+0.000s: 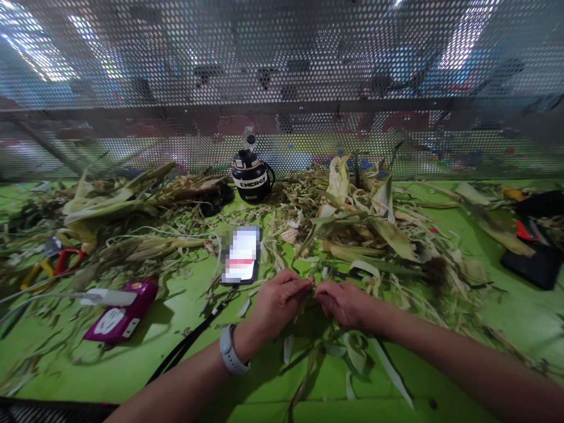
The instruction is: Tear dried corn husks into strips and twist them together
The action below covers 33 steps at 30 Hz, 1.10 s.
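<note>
My left hand [278, 301], with a grey watch [232, 351] on its wrist, is closed in a pinch above the green table. Facing it, my right hand [346, 301] is closed too, its fingertips a small gap from the left ones. Whatever the fingertips hold is too small to make out. Thin strips of corn husk [356, 353] lie on the table just below both hands. Beyond them spreads a heap of dry corn husks [374, 238]. A phone [241, 255] with a lit screen lies just beyond my left hand, a black strap [194, 335] running from it.
A black jug [251, 176] marked ENERGY stands at the back before a perforated metal screen [299, 76]. At left are more husks [114, 205], scissors [68, 261] and a purple power box [121, 311] with a white plug. A dark flat object [533, 261] lies at right.
</note>
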Motion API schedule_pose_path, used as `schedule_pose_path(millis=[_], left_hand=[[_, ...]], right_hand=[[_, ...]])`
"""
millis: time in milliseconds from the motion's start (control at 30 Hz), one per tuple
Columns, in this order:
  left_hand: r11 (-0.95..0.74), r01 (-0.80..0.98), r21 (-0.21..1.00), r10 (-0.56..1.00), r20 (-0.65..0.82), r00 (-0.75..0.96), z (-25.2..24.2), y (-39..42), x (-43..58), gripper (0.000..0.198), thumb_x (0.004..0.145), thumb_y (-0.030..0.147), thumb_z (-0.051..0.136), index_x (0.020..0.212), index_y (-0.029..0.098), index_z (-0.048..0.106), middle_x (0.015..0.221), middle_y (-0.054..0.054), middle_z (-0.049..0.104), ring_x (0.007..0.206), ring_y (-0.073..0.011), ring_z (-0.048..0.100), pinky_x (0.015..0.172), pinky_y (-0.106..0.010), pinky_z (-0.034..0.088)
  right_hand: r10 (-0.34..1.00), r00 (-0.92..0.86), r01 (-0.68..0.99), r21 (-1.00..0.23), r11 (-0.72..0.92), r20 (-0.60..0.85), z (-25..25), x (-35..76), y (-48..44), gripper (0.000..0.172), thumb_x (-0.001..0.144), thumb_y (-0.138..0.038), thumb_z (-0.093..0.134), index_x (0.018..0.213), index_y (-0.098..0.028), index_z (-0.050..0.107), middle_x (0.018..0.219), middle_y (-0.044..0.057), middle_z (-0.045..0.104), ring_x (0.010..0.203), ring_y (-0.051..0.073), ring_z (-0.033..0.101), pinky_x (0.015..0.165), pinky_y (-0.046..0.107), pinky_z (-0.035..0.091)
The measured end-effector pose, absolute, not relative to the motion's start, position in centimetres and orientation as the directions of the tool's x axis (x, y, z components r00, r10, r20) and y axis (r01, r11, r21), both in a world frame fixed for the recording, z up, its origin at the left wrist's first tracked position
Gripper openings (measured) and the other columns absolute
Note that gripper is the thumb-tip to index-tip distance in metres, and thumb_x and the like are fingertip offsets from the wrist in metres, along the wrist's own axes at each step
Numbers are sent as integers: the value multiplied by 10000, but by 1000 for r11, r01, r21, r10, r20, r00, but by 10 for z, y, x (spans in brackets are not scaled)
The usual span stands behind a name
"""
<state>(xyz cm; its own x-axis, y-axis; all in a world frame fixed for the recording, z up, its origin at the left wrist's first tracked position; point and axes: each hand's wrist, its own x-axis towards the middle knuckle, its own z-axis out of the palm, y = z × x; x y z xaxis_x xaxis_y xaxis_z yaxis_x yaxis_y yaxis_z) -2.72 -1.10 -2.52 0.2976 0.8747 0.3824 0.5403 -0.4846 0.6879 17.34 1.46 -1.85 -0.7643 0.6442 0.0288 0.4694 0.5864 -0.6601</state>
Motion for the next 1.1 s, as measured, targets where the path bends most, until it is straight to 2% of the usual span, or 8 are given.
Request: schedule_pose_path(millis=[67, 133, 233, 367, 567, 767, 900, 1100], left_hand=[[-483, 547, 684, 875, 390, 285, -25, -11, -27, 216, 876, 238, 513, 965, 185, 702, 761, -46, 643, 651, -114, 578, 574, -222, 463], [-487, 552, 677, 872, 408, 269, -25, -10, -27, 205, 874, 244, 522, 905, 173, 712, 712, -37, 644, 620, -111, 573, 558, -218, 452], [-482, 545, 686, 872, 439, 218, -24, -9, -26, 210, 867, 274, 541, 809, 170, 714, 638, -20, 632, 577, -106, 551, 532, -214, 426], [-468, 475, 745, 882, 431, 192, -25, -8, -26, 188, 848, 294, 574, 809, 179, 717, 653, -22, 651, 585, -107, 556, 535, -210, 422], [-402, 443, 802, 904, 270, 331, -21, -8, -25, 140, 754, 304, 683, 730, 176, 734, 575, 0, 558, 548, -107, 494, 507, -217, 347], [-189, 273, 943, 945, 100, 310, -20, -11, -20, 130, 738, 274, 676, 677, 181, 744, 549, 18, 461, 550, -105, 444, 516, -217, 312], [-47, 154, 987, 943, -7, 334, -25, -10, -20, 122, 720, 269, 676, 685, 172, 740, 610, 6, 499, 592, -109, 458, 561, -225, 340], [5, 147, 989, 929, -59, 365, -26, -10, -20, 147, 718, 281, 656, 696, 158, 734, 591, 6, 504, 557, -101, 434, 527, -227, 319]], right_hand=[[664, -745, 407, -835, 371, -68, -18, 170, 12, 241, 963, -406, 286, 944, -222, 440, 578, -29, 567, 435, 115, 539, 440, 211, 383], [666, -730, 324, -936, 137, -155, -19, 168, 11, 269, 946, -477, 293, 935, -229, 396, 565, -50, 561, 395, 106, 543, 392, 194, 408], [680, -702, 193, -975, -108, -214, -23, 165, 14, 321, 911, -551, 336, 917, -231, 358, 537, -65, 578, 357, 109, 550, 338, 182, 411], [689, -682, 90, -964, -251, -243, -28, 164, 18, 366, 876, -588, 389, 885, -225, 342, 492, -70, 599, 313, 112, 544, 294, 161, 386], [721, -645, 148, -967, -209, -255, -29, 163, 16, 375, 811, -566, 528, 853, -213, 409, 414, -99, 536, 242, 82, 450, 236, 143, 333], [776, -607, 150, -984, -101, -172, -28, 161, 12, 338, 789, -521, 576, 780, -191, 508, 392, -96, 479, 237, 54, 378, 233, 142, 307], [797, -596, 127, -992, -21, -93, -27, 160, 11, 312, 786, -489, 592, 756, -182, 547, 401, -84, 463, 263, 60, 400, 247, 146, 296], [817, -576, 91, -995, 44, -16, -32, 159, 10, 293, 786, -460, 607, 740, -172, 576, 418, -73, 451, 299, 60, 418, 285, 150, 292]])
